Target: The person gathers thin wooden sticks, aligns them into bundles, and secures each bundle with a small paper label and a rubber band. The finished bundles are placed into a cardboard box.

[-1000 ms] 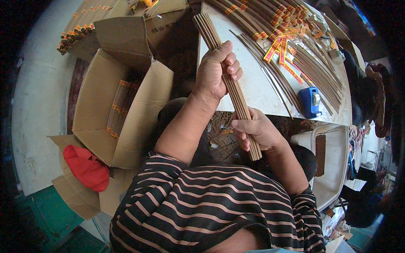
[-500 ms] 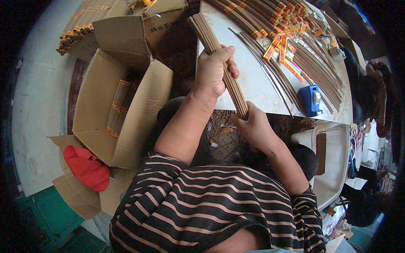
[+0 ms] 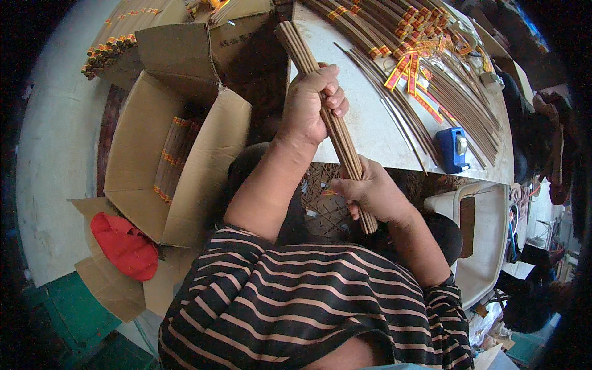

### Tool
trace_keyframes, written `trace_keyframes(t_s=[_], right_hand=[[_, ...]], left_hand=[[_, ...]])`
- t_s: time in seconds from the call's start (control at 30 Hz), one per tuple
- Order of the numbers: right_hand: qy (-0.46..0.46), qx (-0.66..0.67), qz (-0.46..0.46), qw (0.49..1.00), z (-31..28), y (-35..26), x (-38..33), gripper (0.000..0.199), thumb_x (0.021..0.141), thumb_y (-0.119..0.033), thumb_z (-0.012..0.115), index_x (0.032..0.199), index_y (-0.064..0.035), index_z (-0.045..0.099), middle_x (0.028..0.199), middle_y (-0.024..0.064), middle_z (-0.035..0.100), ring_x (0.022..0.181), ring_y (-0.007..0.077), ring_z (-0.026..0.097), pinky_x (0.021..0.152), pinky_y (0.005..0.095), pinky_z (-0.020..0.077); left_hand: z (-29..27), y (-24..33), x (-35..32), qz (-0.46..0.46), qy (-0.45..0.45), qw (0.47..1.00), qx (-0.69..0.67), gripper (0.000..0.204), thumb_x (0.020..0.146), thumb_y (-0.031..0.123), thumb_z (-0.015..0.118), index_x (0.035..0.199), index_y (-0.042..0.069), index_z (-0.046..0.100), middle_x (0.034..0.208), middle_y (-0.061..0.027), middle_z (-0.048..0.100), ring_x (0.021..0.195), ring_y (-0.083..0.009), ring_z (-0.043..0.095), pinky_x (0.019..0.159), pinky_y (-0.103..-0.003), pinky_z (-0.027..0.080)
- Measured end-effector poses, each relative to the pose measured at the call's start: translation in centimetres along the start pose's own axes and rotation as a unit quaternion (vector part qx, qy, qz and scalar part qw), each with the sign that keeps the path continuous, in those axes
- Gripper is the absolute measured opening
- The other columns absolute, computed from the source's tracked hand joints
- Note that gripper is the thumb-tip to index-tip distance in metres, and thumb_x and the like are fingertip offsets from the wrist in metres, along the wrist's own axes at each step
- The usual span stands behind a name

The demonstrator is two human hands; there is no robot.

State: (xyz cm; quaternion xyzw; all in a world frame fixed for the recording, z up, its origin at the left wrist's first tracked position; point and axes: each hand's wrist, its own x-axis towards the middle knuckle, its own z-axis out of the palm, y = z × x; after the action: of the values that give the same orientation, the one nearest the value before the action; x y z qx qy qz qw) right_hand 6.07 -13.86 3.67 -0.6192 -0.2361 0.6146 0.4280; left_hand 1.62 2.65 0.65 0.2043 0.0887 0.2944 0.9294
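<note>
A bundle of thin brown incense sticks (image 3: pixel 341 140) slants across the gap between me and the table, its upper end to the left and its lower end toward my lap. My left hand (image 3: pixel 308 105) is wrapped round the upper half. Lower down, my right hand (image 3: pixel 376 192) grips the bundle, and the sticks' ends stick out below it. No paper band shows on this bundle. On the white table (image 3: pixel 376 132) beyond, loose sticks (image 3: pixel 472 108) lie near red and yellow paper strips (image 3: pixel 407 69). A blue tape dispenser (image 3: pixel 453 151) stands by the table's near edge.
Banded bundles (image 3: pixel 419 18) are piled at the table's far side. On the left, an open cardboard box (image 3: pixel 139 145) holds more banded bundles (image 3: pixel 174 160). A red cloth (image 3: pixel 125 248) lies on its flap. At right, below the table, is a white tub (image 3: pixel 484 268). Stick scraps litter the floor.
The right hand has shifted from the bundle's lower end to a grip higher up, and stick ends now jut out below it. The left hand stays about where it was, fingers closed further round.
</note>
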Motion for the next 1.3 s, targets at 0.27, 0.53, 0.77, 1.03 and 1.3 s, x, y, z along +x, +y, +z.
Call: trace_keyframes(t_s=[0.27, 0.53, 0.77, 1.03, 1.3], right_hand=[[0.123, -0.186, -0.079, 0.972, -0.4, 1.9, 1.4, 0.023, 0.081, -0.016, 0.061, 0.087, -0.0017, 0.044, 0.057, 0.0007, 0.045, 0.041, 0.0091, 0.046, 0.037, 0.0222, 0.0379], [0.05, -0.045, -0.02, 0.998, -0.2, 0.7, 1.0, 0.021, 0.08, -0.012, 0.06, 0.085, -0.0017, 0.043, 0.057, 0.0018, 0.046, 0.037, 0.0103, 0.044, 0.033, 0.0229, 0.0357], [-0.051, 0.072, 0.013, 0.996, -0.8, 0.9, 0.8, 0.02, 0.08, -0.011, 0.059, 0.088, -0.0015, 0.044, 0.059, 0.0011, 0.047, 0.037, 0.0097, 0.045, 0.033, 0.0223, 0.0353], [0.144, -0.187, -0.096, 0.967, 0.0, 2.4, 2.2, 0.018, 0.078, -0.01, 0.061, 0.084, -0.0027, 0.045, 0.054, 0.0007, 0.046, 0.036, 0.0112, 0.045, 0.034, 0.0238, 0.0369], [-0.144, 0.266, 0.058, 0.951, -0.8, 1.1, 0.5, 0.013, 0.077, -0.002, 0.059, 0.081, -0.0026, 0.046, 0.05, 0.0014, 0.044, 0.033, 0.0111, 0.043, 0.031, 0.022, 0.04]], left_hand=[[1.0, -1.7, -0.5, 0.025, 0.111, 0.986, 0.124, 0.022, 0.081, 0.012, 0.06, 0.066, 0.011, 0.044, 0.051, 0.0021, 0.044, 0.043, -0.0098, 0.044, 0.041, -0.025, 0.037], [1.4, -1.1, -0.3, 0.008, 0.097, 0.992, 0.078, 0.026, 0.083, 0.014, 0.057, 0.062, 0.011, 0.042, 0.053, 0.0034, 0.041, 0.042, -0.0081, 0.038, 0.04, -0.024, 0.033], [0.6, -0.6, -0.2, -0.014, 0.044, 0.999, 0.024, 0.022, 0.082, 0.014, 0.056, 0.066, 0.011, 0.042, 0.055, 0.0019, 0.041, 0.044, -0.0094, 0.039, 0.041, -0.026, 0.034], [1.4, -1.1, -0.5, 0.035, 0.13, 0.984, 0.12, 0.023, 0.083, 0.014, 0.056, 0.065, 0.011, 0.042, 0.054, 0.0022, 0.04, 0.043, -0.0087, 0.037, 0.042, -0.025, 0.034], [-0.1, -0.3, 0.1, -0.068, -0.095, 0.991, -0.069, 0.02, 0.083, 0.018, 0.058, 0.07, 0.009, 0.047, 0.054, 0.0033, 0.042, 0.043, -0.0074, 0.037, 0.041, -0.025, 0.034]])
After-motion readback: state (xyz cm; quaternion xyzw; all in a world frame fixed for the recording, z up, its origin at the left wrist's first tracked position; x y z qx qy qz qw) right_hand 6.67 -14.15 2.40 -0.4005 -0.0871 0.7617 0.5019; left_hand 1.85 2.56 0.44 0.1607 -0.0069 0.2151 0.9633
